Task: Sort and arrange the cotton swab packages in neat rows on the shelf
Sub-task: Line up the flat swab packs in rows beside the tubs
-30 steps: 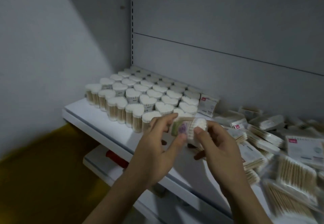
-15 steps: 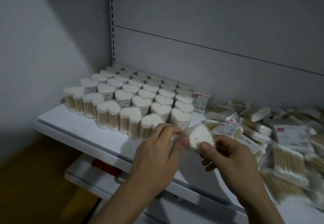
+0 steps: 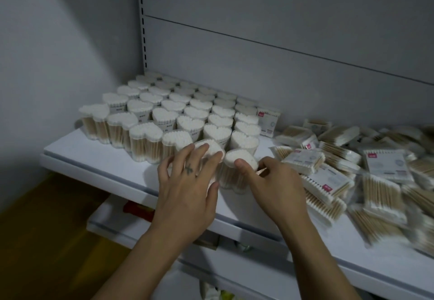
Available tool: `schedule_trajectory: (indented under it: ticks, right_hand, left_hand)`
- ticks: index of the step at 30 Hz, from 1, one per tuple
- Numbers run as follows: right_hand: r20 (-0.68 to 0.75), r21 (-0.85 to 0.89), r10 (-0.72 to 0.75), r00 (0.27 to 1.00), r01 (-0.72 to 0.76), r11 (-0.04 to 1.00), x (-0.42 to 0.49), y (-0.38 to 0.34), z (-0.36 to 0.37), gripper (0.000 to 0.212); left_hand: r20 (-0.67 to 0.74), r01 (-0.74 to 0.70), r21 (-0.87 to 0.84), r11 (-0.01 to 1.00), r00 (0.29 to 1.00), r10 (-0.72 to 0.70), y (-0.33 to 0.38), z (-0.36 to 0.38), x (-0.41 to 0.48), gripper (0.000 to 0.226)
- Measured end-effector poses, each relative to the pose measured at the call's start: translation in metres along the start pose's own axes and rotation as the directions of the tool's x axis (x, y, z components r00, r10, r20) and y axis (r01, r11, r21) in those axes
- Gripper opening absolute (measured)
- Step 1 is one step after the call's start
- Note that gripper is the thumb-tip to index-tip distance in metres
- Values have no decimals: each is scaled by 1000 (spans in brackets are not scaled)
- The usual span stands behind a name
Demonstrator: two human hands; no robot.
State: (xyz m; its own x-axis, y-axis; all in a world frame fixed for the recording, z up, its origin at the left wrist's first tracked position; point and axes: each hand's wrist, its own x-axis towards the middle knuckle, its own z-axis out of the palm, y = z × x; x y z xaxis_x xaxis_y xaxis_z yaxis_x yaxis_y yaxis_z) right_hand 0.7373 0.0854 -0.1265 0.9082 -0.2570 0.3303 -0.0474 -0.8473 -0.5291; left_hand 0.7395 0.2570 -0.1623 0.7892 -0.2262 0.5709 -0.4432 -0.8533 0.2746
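Observation:
Several heart-shaped cotton swab packages (image 3: pixel 178 116) stand upright in rows on the left of the white shelf (image 3: pixel 105 158). At the front right end of the rows stands one more heart-shaped package (image 3: pixel 239 158). My right hand (image 3: pixel 274 182) holds it, thumb on its top and fingers curled at its right side. My left hand (image 3: pixel 187 182) lies with spread, straight fingers on the neighbouring heart-shaped package (image 3: pixel 211 147), its thumb against the held one. A loose pile of flat rectangular swab packs (image 3: pixel 328 177) covers the shelf's right half.
A flat pack (image 3: pixel 267 121) leans upright against the grey back panel, right of the rows. A grey wall closes the left side. Below is a lower shelf (image 3: pixel 110 224) with a red item (image 3: pixel 138 208). The front shelf strip is bare.
The heart-shaped package, held in the air between both hands earlier, now stands upright on the shelf at the front of the rows. My left hand moved onto the neighbouring package.

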Motion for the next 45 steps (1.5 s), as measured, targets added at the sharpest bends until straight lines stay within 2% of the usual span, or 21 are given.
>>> schedule_trajectory:
  ticks: [7, 10, 12, 14, 18, 23, 27, 29, 31, 33, 35, 39, 43, 45]
  right_hand:
    - [43, -25, -29, 999, 31, 999, -5, 7, 0, 59]
    - [63, -89, -61, 996, 67, 994, -4, 8, 2, 55]
    - [74, -46, -71, 995, 74, 996, -5, 12, 1, 57]
    - [65, 4, -87, 994, 87, 996, -8, 17, -6, 61]
    - [13, 25, -128, 992, 128, 992, 8, 44, -42, 56]
    - [14, -51, -169, 985, 170, 984, 51, 81, -80, 43]
    - [17, -93, -244, 970, 244, 965, 60, 106, -88, 38]
    - [21, -97, -272, 962, 273, 957, 61, 114, -89, 36]
    - [22, -68, -288, 957, 289, 955, 61, 117, -88, 35]
    - [8, -50, -297, 955, 297, 954, 59, 118, -87, 34]
    - [-24, -56, -295, 955, 293, 954, 59, 120, -85, 31]
    - [-83, -105, -263, 961, 254, 962, 65, 126, -84, 27]
    - [-133, -160, -191, 972, 169, 973, 70, 131, -89, 27]
    - [-180, -200, -168, 969, 131, 971, 72, 130, -94, 28]
  left_hand:
    - [25, -16, -11, 1000, 1000, 17, 11, -2, 0, 57]
    - [-74, -41, -54, 998, 997, 37, 22, -10, 8, 49]
    - [-160, -108, -56, 993, 982, 97, 30, -17, 18, 42]
    - [-166, -144, 1, 990, 976, 142, 40, -24, 37, 41]
    - [65, -136, 142, 980, 990, 128, 72, -22, 87, 37]
    - [288, -314, 285, 906, 929, 232, 103, 17, 157, 44]
    - [418, -373, 431, 822, 889, 184, 117, 66, 216, 51]
    - [505, -383, 485, 786, 857, 106, 121, 91, 239, 60]
    - [579, -353, 494, 795, 815, 2, 118, 110, 254, 69]
    - [604, -330, 488, 808, 796, -40, 114, 124, 262, 72]
    - [591, -317, 488, 813, 806, -40, 112, 132, 269, 70]
    - [599, -392, 530, 752, 800, -5, 121, 135, 280, 68]
    - [534, -345, 304, 888, 833, 141, 134, 118, 290, 57]
    - [457, -371, 198, 907, 854, 249, 149, 103, 296, 53]
